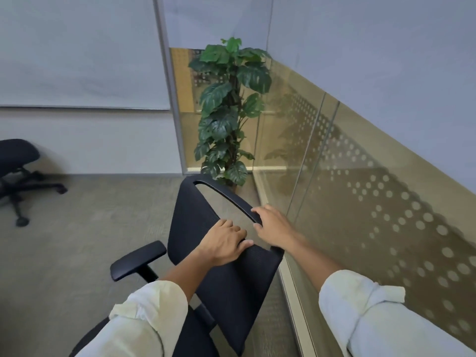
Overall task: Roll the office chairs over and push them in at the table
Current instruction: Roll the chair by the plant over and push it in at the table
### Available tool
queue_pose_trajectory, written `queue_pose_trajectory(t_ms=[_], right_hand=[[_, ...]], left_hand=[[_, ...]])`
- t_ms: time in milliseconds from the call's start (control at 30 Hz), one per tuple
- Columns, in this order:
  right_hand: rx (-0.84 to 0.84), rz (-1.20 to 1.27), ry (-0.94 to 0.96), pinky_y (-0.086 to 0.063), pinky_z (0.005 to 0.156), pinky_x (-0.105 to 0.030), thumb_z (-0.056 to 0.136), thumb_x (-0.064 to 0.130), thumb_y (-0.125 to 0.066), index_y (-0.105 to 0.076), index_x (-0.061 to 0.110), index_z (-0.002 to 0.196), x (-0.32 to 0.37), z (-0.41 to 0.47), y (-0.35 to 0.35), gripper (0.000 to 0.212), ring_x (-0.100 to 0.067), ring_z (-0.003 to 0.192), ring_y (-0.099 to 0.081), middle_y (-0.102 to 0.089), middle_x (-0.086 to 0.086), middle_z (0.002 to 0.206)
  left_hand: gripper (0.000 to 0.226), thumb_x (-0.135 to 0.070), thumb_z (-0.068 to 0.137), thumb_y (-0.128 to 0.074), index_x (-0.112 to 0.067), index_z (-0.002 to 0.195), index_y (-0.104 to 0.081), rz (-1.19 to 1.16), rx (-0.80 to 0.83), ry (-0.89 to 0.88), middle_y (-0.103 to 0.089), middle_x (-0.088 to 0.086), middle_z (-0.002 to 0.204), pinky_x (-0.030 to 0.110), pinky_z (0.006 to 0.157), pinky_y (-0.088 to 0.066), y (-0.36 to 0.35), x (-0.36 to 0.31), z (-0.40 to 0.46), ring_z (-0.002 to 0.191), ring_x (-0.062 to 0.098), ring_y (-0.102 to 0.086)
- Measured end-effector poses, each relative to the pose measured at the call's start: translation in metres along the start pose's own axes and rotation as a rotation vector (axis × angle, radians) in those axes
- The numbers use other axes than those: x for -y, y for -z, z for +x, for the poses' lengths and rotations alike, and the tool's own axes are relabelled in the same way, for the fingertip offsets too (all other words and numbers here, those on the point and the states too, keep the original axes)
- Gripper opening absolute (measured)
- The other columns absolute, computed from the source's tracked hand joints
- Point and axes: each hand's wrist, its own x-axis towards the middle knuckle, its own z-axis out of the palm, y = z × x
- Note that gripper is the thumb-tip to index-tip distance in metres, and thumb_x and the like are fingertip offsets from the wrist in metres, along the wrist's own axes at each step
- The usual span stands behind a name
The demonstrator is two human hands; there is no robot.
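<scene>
Both hands lay on the top of the chair [224, 253] back: the left hand [223, 244] closed over the mesh edge, fingers curled down the front and thumb along the top, and the right hand [273, 228] gripped the curved handle bar at the crest, fingers wrapped over it. The chair stood on the carpet [77, 240] directly ahead of the person, its back tilted toward them and its seat facing away, with one armrest [137, 259] jutting out to the left. Its right side sat just beside the glass wall [360, 202], near the corner where a plant [229, 112] stood. No table showed in view, so which way the chair had to roll could not be told; likely it would need pulling back from the wall and turning. The right hand was nearer the glass, the left nearer open floor. A second chair [18, 171] waited well apart at the far left edge.
</scene>
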Motion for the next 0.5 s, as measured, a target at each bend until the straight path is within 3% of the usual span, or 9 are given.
queue_pose_trajectory(t_ms=[200, 333, 400, 500], right_hand=[[0.192, -0.011, 0.204, -0.040, 0.106, -0.044, 0.101, 0.023, -0.053, -0.050, 0.021, 0.143, 0.012, 0.006, 0.001, 0.043, -0.029, 0.127, -0.051, -0.057, -0.010, 0.140], [0.307, -0.072, 0.323, -0.045, 0.100, -0.044, 0.095, 0.004, -0.050, -0.048, 0.027, 0.143, 0.031, 0.007, -0.003, 0.054, -0.028, 0.125, -0.052, -0.054, -0.006, 0.138], [0.340, -0.150, 0.405, -0.045, 0.101, -0.047, 0.088, 0.000, -0.057, -0.043, 0.030, 0.146, 0.042, 0.007, -0.008, 0.066, -0.029, 0.130, -0.045, -0.046, -0.005, 0.143], [0.290, -0.397, 0.616, -0.039, 0.109, -0.051, 0.085, 0.012, -0.071, -0.039, 0.030, 0.145, 0.059, 0.004, -0.022, 0.071, -0.034, 0.142, -0.024, -0.024, -0.011, 0.158]], left_hand=[[0.055, -0.043, 0.106, -0.019, -0.017, 0.068, -0.050, -0.072, 0.021, -0.041, -0.062, 0.000, 0.070, 0.038, 0.083, -0.038, 0.007, -0.008, -0.039, 0.069, 0.020, -0.045], [0.050, -0.032, 0.102, -0.030, -0.008, 0.061, -0.049, -0.101, 0.012, -0.053, -0.056, 0.007, 0.061, 0.039, 0.080, -0.038, 0.013, -0.013, -0.074, 0.060, 0.024, -0.045], [0.045, -0.027, 0.099, -0.035, -0.008, 0.060, -0.047, -0.141, 0.007, -0.037, -0.056, 0.010, 0.059, 0.038, 0.080, -0.037, 0.015, -0.014, -0.092, 0.056, 0.026, -0.043], [0.039, -0.020, 0.094, -0.043, -0.009, 0.056, -0.043, -0.157, 0.008, -0.022, -0.055, 0.013, 0.057, 0.039, 0.078, -0.039, 0.023, -0.016, -0.118, 0.052, 0.025, -0.036]])
